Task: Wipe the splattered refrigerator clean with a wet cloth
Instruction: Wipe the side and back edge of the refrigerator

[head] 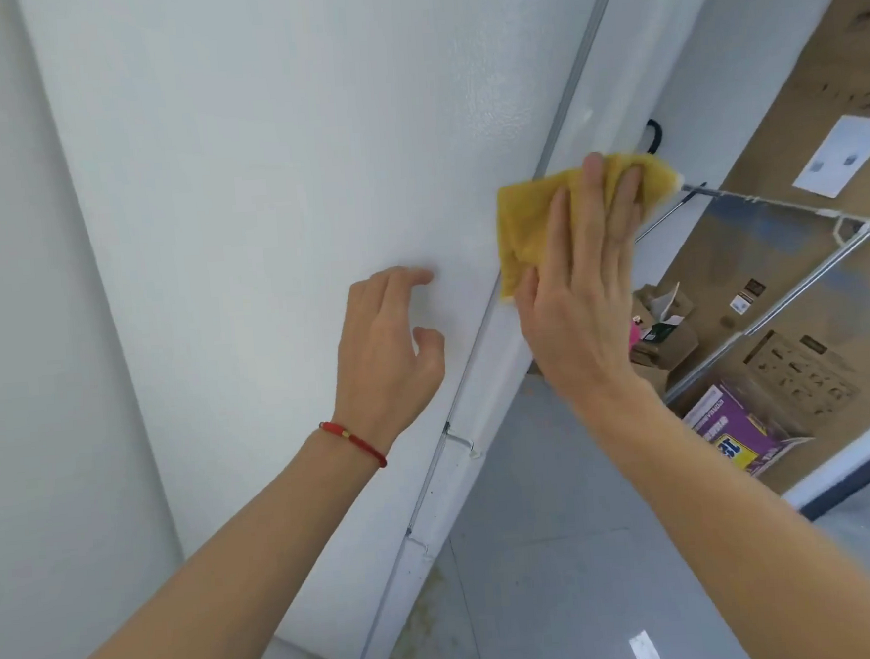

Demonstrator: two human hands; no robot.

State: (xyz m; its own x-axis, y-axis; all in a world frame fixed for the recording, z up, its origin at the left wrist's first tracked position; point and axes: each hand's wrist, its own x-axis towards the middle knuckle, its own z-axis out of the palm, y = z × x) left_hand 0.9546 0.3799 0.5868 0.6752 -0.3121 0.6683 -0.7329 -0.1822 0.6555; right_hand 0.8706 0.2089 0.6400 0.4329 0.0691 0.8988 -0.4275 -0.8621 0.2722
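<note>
A white refrigerator (269,196) fills the left and centre of the frame, its flat door panel running to a seam and side edge that slant from upper right down to lower centre. To the right lie cardboard boxes (807,385) and a purple carton (733,432); yellowish specks mark the floor by the fridge's foot at lower centre.

The yellow cloth (523,215) sits right of centre, spread over the door's edge. The right hand (582,288) presses it flat with straight fingers, not curled round it. The left hand (388,348), a red bracelet (353,440) at its wrist, rests on the door at centre, fingers loosely bent and holding nothing.

The cloth looks soft, thin and limp, so it will likely bunch or slide unless a broad palm pins it; wet, it should cling a little to the smooth panel. Pressure through the flat of the hand seems the better hold than a pinch at a corner. The panel itself looks stiff and slick.
</note>
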